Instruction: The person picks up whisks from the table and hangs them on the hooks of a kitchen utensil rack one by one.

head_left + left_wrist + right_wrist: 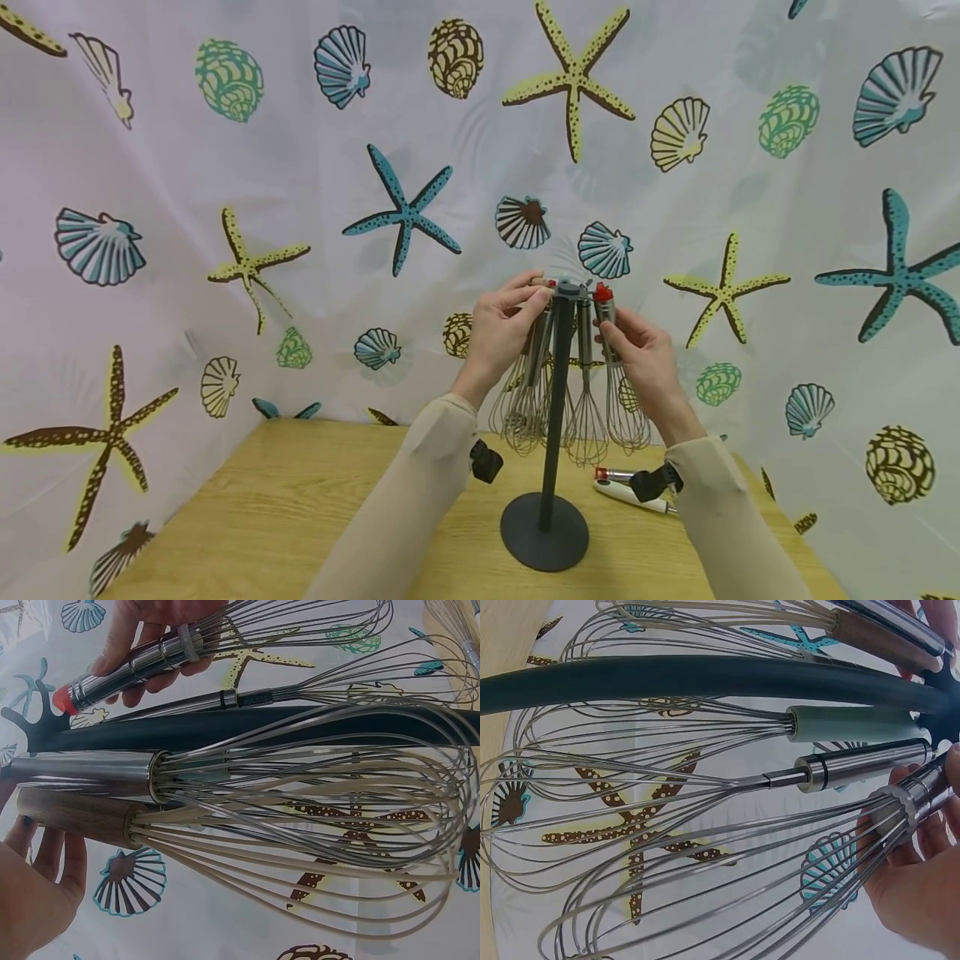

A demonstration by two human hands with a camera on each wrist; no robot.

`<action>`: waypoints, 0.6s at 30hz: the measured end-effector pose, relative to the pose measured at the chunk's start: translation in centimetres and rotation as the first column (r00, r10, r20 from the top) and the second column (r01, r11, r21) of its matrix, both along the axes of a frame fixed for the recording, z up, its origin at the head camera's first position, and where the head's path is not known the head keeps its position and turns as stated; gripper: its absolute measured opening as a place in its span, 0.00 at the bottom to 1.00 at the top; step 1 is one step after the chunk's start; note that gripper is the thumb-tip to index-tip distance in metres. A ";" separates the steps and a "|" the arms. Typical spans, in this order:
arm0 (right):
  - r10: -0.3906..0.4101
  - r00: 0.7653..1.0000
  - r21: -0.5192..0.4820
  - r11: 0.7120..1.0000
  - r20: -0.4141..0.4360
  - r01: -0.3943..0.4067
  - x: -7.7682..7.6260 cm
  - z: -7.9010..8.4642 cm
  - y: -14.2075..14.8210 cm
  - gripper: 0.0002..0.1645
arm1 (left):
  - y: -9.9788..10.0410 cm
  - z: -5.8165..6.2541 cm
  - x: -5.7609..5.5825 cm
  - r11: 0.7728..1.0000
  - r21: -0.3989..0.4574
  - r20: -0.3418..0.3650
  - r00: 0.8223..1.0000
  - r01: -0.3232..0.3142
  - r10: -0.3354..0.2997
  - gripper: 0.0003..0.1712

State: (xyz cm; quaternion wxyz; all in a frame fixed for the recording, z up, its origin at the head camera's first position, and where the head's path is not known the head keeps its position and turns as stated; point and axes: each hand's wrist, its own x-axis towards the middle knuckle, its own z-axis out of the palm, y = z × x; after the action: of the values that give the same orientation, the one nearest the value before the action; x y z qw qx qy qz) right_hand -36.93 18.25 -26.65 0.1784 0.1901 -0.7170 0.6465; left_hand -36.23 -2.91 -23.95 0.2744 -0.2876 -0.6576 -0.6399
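Note:
A dark whisk stand (pixel 556 400) rises from a round base, with several whisks hanging from its hooked top. My right hand (pixel 643 354) grips the steel handle of a whisk (pixel 131 671) with a red end, beside the hooks on the right. At the top's left side, my left hand (pixel 504 329) pinches the hooked head (pixel 41 720) with thumb and fingers. Close to those fingers hang a wooden-handled whisk (pixel 79 814) and a steel-handled whisk (pixel 90 776). Between the hands hang a pale green-handled whisk (pixel 855 724) and another steel whisk (pixel 870 766). The left fingertips are partly hidden.
On the wooden table (pixel 300 500), right of the base, lie a white-handled utensil (pixel 630 495) and a red-ended steel handle (pixel 613 474), both partly hidden by the right wrist. A shell-and-starfish curtain (pixel 450 125) stands behind and at both sides.

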 end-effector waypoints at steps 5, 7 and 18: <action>0.014 1.000 0.036 0.999 0.027 -0.015 0.1 -0.3 -0.2 0.29 | 0.0 -0.1 0.1 1.000 0.003 -0.002 1.000 0.006 -0.006 0.15; 0.016 0.999 0.041 0.999 0.036 -0.017 0.2 -0.4 -0.3 0.30 | 0.0 -0.1 0.2 1.000 0.006 0.000 1.000 0.014 -0.014 0.15; 0.057 0.998 -0.011 0.998 0.039 -0.057 0.1 -0.6 -0.8 0.30 | 0.1 0.0 0.2 1.000 0.005 0.006 1.000 0.012 -0.012 0.16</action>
State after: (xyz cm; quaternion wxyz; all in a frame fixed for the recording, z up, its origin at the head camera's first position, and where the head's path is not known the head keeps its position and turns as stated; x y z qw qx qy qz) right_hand -36.83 17.42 -27.27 0.1466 0.1969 -0.7115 0.6584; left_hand -36.02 -2.82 -23.96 0.2692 -0.2890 -0.6552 -0.6440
